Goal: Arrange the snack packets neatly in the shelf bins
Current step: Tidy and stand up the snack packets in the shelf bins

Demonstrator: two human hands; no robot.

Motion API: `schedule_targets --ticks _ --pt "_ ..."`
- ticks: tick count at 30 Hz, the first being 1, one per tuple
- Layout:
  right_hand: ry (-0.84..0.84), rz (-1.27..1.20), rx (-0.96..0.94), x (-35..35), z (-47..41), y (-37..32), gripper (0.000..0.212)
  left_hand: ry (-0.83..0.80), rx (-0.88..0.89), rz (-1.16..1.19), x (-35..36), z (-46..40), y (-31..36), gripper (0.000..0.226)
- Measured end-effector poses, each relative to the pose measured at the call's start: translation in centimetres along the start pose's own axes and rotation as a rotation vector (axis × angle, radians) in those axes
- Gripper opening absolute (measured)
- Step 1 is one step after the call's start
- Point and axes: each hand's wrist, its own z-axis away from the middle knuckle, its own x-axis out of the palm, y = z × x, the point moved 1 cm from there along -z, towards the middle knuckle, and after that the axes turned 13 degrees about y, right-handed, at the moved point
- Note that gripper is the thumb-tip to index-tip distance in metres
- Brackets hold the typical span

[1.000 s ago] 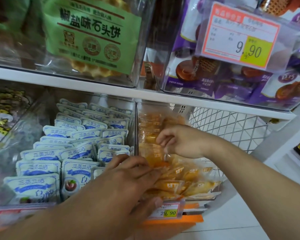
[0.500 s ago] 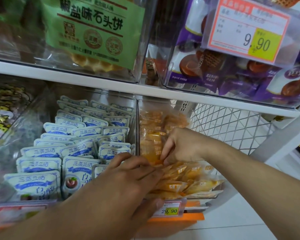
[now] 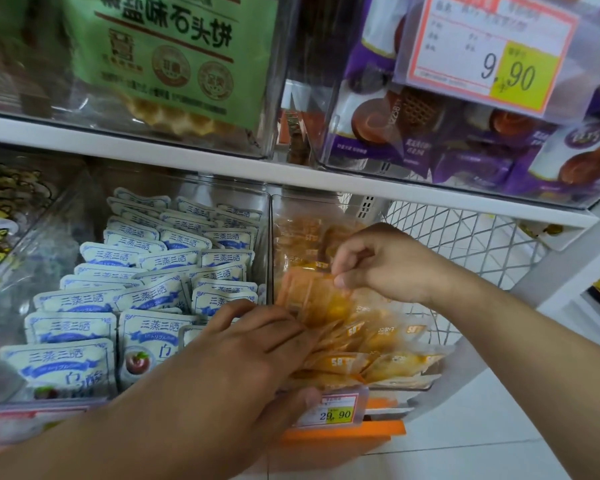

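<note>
- Price tag (image 3: 482, 51), red-bordered, marked 9.90, on upper bin front
- Price tag (image 3: 329, 410) marked 29.90, low on shelf edge
- White tiled floor (image 3: 482, 445), lower right

A shop — white shelves (image 3: 222, 174) carry clear bins (image 3: 269, 237) packed with snack packets (image 3: 146, 296), and price tags (image 3: 482, 50) reading 9.90 and 29.90 hang on the bin fronts.
</note>
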Motion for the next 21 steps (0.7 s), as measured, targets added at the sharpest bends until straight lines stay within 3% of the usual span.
schedule_targets --ticks 3,8,11,13,18,21 --pt "0.093 -0.111 0.060 -1.1 0.7 -0.1 0.011 0.007 -0.001 -0.012 -0.1 -0.1 0.1 0.056" --pt "0.436 -0.331 0.037 -2.2 3.2 -0.4 0.015 0.001 -0.095 -0.026 -0.1 -0.6 0.3 0.063" --pt "0.569 -0.479 0.002 -2.4 5.6 -1.2 0.020 0.032 -0.213 0.118 -0.4 -1.0 0.3 0.063" --pt "0.639 -0.501 -0.009 -2.4 7.4 -2.0 0.024 0.107 -0.383 0.273 -1.1 -1.6 0.7 0.063" --pt "0.646 -0.474 -0.074 -1.2 10.8 -4.2 0.032 0.287 -0.704 0.739 -2.9 -2.6 1.6 0.065" --pt "0.572 -0.599 -0.031 -0.7 11.8 -5.5 0.027 0.262 -0.726 0.883 -4.0 -2.8 2.6 0.029"
